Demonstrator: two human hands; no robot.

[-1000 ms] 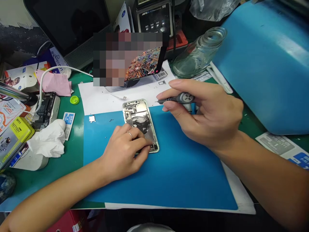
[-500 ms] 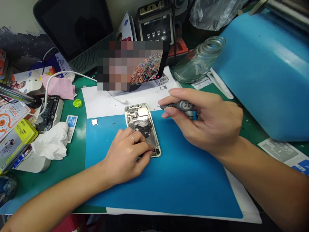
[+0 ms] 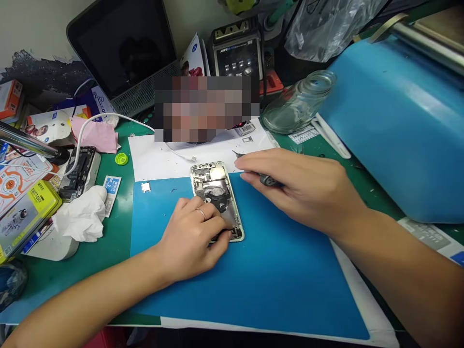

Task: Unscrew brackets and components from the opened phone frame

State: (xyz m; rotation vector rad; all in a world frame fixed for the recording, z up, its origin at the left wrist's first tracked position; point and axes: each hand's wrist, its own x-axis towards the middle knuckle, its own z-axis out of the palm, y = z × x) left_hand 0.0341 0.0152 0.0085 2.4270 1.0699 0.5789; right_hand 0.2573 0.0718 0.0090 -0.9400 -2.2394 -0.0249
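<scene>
An opened phone [image 3: 218,186] lies on the blue mat [image 3: 253,285], its inner parts exposed. Over its lower half rests my left hand [image 3: 199,237], with thumb and forefinger pinched near the bottom edge; what lies between them is hidden. Up and to the right of the phone, my right hand [image 3: 290,186] grips a dark screwdriver [image 3: 270,181], whose thin tip points left, above the white paper and off the phone. A small silvery metal piece [image 3: 145,187] sits at the mat's upper left.
Behind the phone is a blurred-out screen [image 3: 206,108] with a white cable. A glass jar [image 3: 299,104] and white tweezers [image 3: 331,137] lie back right. At left are another opened phone [image 3: 79,169], crumpled tissue [image 3: 81,215] and a yellow battery box [image 3: 29,217].
The view has shifted, so most things sit slightly lower and further right. My right hand has turned around the screwdriver, covering more of its handle. My left hand stays on the phone.
</scene>
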